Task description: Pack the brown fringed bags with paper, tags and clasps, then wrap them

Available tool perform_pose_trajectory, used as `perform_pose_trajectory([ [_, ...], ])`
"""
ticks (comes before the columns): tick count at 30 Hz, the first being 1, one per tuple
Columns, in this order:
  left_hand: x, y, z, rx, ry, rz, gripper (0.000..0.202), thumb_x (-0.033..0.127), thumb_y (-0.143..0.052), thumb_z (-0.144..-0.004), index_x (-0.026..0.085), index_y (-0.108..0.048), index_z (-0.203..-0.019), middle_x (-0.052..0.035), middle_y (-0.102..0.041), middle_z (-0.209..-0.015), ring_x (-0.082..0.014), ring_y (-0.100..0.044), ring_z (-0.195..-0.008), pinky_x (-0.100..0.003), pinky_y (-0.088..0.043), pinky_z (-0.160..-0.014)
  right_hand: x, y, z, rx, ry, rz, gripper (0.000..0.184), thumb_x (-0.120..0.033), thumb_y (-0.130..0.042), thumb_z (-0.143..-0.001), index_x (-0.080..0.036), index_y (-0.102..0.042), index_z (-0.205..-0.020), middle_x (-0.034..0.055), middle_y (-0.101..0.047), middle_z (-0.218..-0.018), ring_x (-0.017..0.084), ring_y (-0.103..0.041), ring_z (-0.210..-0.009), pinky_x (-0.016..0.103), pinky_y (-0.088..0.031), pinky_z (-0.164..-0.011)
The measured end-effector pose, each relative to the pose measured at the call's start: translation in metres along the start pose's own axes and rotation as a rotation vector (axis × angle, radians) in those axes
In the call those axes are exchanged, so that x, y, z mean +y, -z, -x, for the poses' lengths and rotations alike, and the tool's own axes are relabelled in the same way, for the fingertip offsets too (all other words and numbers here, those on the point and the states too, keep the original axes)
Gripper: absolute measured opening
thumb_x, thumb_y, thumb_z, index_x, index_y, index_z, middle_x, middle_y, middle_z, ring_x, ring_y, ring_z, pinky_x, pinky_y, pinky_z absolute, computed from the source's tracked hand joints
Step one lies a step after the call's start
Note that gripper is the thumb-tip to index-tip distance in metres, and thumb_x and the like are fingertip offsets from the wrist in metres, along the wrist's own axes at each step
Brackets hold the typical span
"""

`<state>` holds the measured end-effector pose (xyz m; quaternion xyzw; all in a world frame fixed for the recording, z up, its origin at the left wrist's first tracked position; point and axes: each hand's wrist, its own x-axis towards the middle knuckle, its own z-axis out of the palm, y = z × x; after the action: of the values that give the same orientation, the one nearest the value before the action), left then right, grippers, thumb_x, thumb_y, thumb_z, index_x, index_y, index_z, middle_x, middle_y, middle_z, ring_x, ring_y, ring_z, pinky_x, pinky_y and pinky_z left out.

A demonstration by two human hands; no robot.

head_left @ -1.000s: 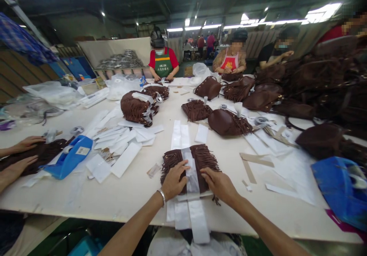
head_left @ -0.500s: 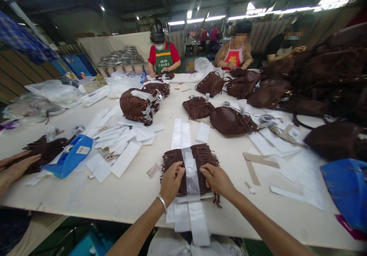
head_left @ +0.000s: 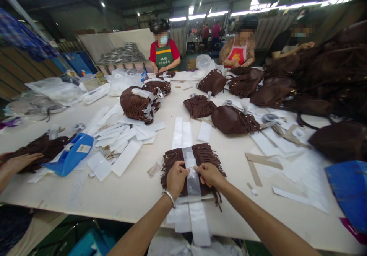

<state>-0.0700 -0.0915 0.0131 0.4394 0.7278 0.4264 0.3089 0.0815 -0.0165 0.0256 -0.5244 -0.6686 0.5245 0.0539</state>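
A brown fringed piece (head_left: 205, 154) lies flat on the white table (head_left: 137, 191) right in front of me. A clear plastic strip (head_left: 192, 179) runs lengthwise across its middle and hangs over the table's near edge. My left hand (head_left: 176, 177), with a bracelet at the wrist, pinches the strip's left edge. From the other side, my right hand (head_left: 209, 173) pinches its right edge, the fingertips of both hands nearly meeting over the strip.
White paper strips (head_left: 123, 141) and a blue tape dispenser (head_left: 71, 154) lie to the left, near another person's hand (head_left: 17, 162) on fringe. Stacked fringed pieces (head_left: 137, 105) and brown bags (head_left: 233, 120) fill the middle and right. Several people work at the far side.
Both my hands moved inward from the outer parts of the fringed piece to the plastic strip at its middle and closed on its edges.
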Motion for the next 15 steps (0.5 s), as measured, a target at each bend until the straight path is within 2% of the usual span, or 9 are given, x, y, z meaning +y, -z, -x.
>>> perform_pose_trajectory([
  [3,-0.0004,0.0002,0.001,-0.005,-0.005,0.068,0.031,0.028,-0.062,-0.078,0.017,-0.057,-0.107,0.0052,-0.062,-0.064,-0.0144,-0.06,-0.064,-0.025,-0.043,-0.067,0.0012,-0.001,0.0008,0.018,0.011,-0.056,0.034,-0.044,-0.048,-0.091,-0.021,-0.049,-0.066,-0.0054,-0.055,-0.043,0.007,-0.038,-0.029,0.018,-0.028,-0.032],
  [6,-0.0006,-0.0001,0.0018,-0.003,-0.012,0.126,0.034,0.028,-0.061,-0.079,0.017,-0.055,-0.111,0.0057,-0.061,-0.064,-0.0139,-0.059,-0.064,-0.025,-0.043,-0.068,0.0,-0.0009,0.0022,0.018,0.019,-0.088,0.029,-0.042,-0.047,-0.092,-0.022,-0.047,-0.072,-0.0064,-0.056,-0.045,0.007,-0.039,-0.029,0.018,-0.027,-0.032],
  [15,-0.0028,-0.0009,0.0032,-0.002,-0.021,0.172,0.036,0.025,-0.058,-0.079,0.016,-0.053,-0.114,0.006,-0.059,-0.065,-0.0132,-0.057,-0.062,-0.025,-0.043,-0.065,-0.0053,-0.0035,-0.0067,0.031,0.001,-0.047,0.028,-0.04,-0.051,-0.089,-0.021,-0.049,-0.069,-0.0054,-0.056,-0.044,0.008,-0.039,-0.029,0.019,-0.029,-0.032],
])
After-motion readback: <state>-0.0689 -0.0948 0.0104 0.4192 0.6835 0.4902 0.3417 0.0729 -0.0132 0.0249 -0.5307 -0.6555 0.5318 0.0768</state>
